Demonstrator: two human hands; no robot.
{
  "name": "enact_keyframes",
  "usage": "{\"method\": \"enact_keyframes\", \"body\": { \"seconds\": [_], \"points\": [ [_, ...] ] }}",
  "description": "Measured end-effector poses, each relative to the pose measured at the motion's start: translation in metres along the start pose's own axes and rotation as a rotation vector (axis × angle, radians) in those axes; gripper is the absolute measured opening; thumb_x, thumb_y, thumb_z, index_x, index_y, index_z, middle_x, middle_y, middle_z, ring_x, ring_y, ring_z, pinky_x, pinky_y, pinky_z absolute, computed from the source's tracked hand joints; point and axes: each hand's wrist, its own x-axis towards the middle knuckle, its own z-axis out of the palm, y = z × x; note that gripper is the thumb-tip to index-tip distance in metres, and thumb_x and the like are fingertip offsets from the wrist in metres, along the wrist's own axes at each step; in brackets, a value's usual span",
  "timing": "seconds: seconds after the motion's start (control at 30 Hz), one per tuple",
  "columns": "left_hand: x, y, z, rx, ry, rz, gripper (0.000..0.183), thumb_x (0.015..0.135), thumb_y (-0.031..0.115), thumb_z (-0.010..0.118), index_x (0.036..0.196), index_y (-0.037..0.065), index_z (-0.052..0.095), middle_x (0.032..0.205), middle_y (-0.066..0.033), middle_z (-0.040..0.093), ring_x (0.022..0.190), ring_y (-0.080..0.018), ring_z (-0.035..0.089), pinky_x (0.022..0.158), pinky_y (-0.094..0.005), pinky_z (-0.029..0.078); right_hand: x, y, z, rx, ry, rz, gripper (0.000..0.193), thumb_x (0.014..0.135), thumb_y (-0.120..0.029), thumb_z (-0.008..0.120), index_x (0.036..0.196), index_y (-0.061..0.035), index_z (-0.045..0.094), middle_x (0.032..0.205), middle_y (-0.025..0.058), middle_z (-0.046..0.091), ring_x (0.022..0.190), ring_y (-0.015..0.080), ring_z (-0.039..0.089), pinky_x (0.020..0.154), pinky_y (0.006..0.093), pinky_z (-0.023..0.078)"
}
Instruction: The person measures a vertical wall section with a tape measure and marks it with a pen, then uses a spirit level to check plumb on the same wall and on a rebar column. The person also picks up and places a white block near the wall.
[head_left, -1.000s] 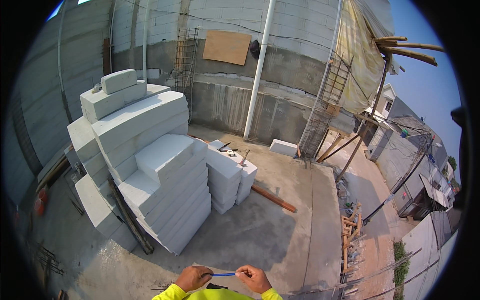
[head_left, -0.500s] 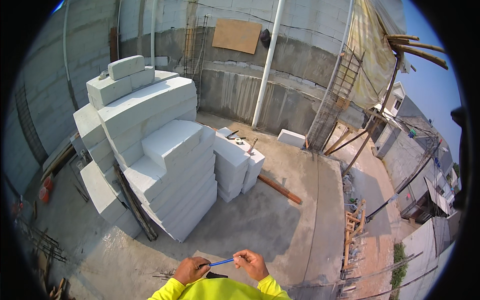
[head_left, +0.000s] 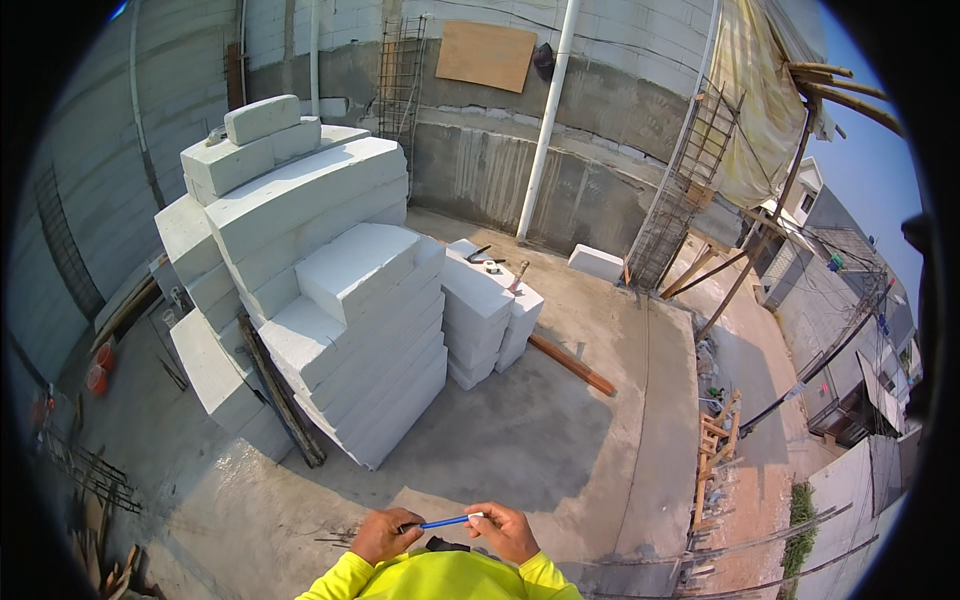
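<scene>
Blue stick (head_left: 443, 523): thin, straight, pen-like. Spans the gap between left hand (head_left: 380, 537) and right hand (head_left: 508, 533), an end in each. Runs crosswise, right end slightly higher in view. Right end shows white, left end dark, partly hidden.

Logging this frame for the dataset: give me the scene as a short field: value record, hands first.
left hand: closed on one end of a thin blue stick
right hand: pinching near its other end
stick pose: spans the gap, right end slightly higher in view
ahead, left: large stack of white blocks
right of it: smaller stack of white blocks, tools on top
floor: single white block; reddish-brown beam
back wall: tan board; slanting white pipe
</scene>
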Motion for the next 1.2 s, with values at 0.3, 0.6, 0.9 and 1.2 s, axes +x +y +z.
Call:
{"method": "enact_keyframes", "body": {
  "seconds": [0.3, 0.6, 0.9, 1.2],
  "points": [
    [-0.004, -0.013, -0.006, 0.047, -0.013, 0.020, 0.025, 0.091, 0.024, 0.073, 0.105, 0.003, 0.074, 0.098, -0.0153, 0.074, 0.080, -0.0318, 0.070, 0.072, -0.0397, 0.057, 0.002, 0.021, 0.004, -0.137, -0.008, 0.016, 0.021, 0.096, -0.011, 0.067, 0.111, 0.0036, 0.069, 0.091, 0.0084, 0.074, 0.079, 0.0111, 0.070, 0.076, 0.0250, 0.056],
    [-0.023, -0.019, -0.005, 0.007, 0.070, -0.015, 0.025, 0.096, 0.022, 0.065, 0.107, 0.002, 0.075, 0.096, -0.0164, 0.074, 0.080, -0.0349, 0.070, 0.073, -0.0410, 0.057, 0.014, 0.016, 0.000, -0.141, -0.081, -0.007, 0.021, 0.095, -0.010, 0.068, 0.111, 0.0044, 0.069, 0.095, 0.0096, 0.075, 0.082, 0.0120, 0.071, 0.075, 0.0247, 0.057],
    [-0.026, -0.010, 0.001, -0.015, 0.091, -0.095, 0.025, 0.091, 0.023, 0.070, 0.106, 0.004, 0.074, 0.091, -0.0150, 0.073, 0.079, -0.0311, 0.070, 0.072, -0.0399, 0.055, 0.017, 0.008, 0.000, -0.068, -0.120, -0.047, 0.022, 0.097, -0.012, 0.067, 0.114, 0.0020, 0.069, 0.098, 0.0076, 0.074, 0.084, 0.0101, 0.071, 0.079, 0.0232, 0.056],
    [-0.010, 0.002, 0.007, -0.004, 0.031, -0.065, 0.023, 0.089, 0.022, 0.071, 0.104, 0.006, 0.075, 0.092, -0.0143, 0.073, 0.081, -0.0314, 0.069, 0.073, -0.0399, 0.055, 0.013, 0.001, -0.010, -0.064, -0.126, -0.026, 0.025, 0.099, -0.014, 0.064, 0.119, 0.0007, 0.069, 0.100, 0.0096, 0.075, 0.086, 0.0124, 0.072, 0.080, 0.0238, 0.056]
  ]
}}
